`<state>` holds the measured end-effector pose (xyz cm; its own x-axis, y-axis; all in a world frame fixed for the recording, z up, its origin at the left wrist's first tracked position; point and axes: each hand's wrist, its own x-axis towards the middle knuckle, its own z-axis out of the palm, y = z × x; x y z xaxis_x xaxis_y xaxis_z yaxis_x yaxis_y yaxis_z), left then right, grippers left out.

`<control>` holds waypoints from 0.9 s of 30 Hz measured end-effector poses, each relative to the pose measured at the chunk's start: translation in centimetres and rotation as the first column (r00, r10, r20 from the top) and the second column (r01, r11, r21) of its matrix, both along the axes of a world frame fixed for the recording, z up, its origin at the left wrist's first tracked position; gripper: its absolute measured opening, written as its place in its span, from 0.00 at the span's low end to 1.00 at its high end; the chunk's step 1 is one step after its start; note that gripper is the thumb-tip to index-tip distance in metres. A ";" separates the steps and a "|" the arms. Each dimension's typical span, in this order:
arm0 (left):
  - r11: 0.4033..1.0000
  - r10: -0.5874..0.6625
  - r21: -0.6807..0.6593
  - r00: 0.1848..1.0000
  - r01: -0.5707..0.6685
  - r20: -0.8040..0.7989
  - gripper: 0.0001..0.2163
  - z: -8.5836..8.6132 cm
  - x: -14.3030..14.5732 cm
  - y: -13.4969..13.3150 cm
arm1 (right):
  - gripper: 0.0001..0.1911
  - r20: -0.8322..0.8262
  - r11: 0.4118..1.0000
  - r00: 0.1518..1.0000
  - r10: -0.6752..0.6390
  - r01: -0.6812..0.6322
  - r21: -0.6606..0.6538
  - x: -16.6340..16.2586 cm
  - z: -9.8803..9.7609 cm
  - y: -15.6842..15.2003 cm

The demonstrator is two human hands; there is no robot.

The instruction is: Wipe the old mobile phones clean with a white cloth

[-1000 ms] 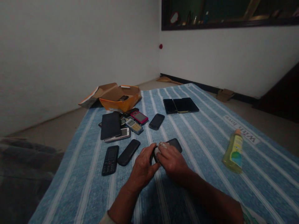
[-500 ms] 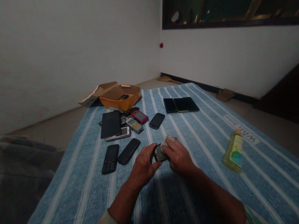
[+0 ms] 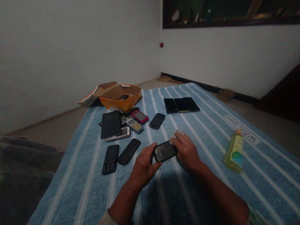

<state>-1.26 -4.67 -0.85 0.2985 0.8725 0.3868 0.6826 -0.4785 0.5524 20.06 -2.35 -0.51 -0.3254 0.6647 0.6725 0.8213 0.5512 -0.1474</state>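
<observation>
Now your left hand [image 3: 143,165] pinches the dark phone [image 3: 166,151] over striped cloth [image 3: 211,147]; your right hand [image 3: 188,153] clutches a pale rag [image 3: 176,133]. Probably light, rigid and slick, the phone is best held by its edges.

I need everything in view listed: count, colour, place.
Held phone: 1, dark, front centre
Rag: 1, whitish, held phone's right end
Keypad phone: 1, black, front left
Plain phone: 1, black, beside keypad phone
Phone pile: several, mixed colours, mid left
Slab: 1, black, on pile
Lone phone: 1, dark, right of pile
Flat phones: 3, black, far centre
Box: 1, orange, far left
Boxed phone: 1, dark, in box
Bottle: 1, yellow-green, right
Cover: 1, blue-white striped, underneath
Cardboard: 1, brown, right floor
Likely broom: 1, tan, far floor
Window: 1, dark-framed, upper right
Walls: 2, white, behind
Left hand: 1, bare, gripping held phone
Right hand: 1, bare, holding rag
</observation>
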 end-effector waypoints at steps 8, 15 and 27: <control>1.000 0.012 -0.011 1.000 -0.012 0.017 0.28 0.0 0.1 0.0 | 0.12 0.085 0.977 0.973 0.213 -0.215 0.011 -2.9 -1.0 -0.6; 0.998 0.025 -0.053 1.000 -0.024 0.018 0.31 0.3 0.1 -0.3 | 0.16 -0.006 0.997 1.000 -0.020 0.020 -0.077 0.7 -0.4 0.7; 0.998 0.023 -0.057 0.999 -0.021 0.029 0.31 0.1 0.0 -0.2 | 0.15 0.094 0.991 0.990 0.101 -0.092 -0.097 -0.9 -0.5 0.0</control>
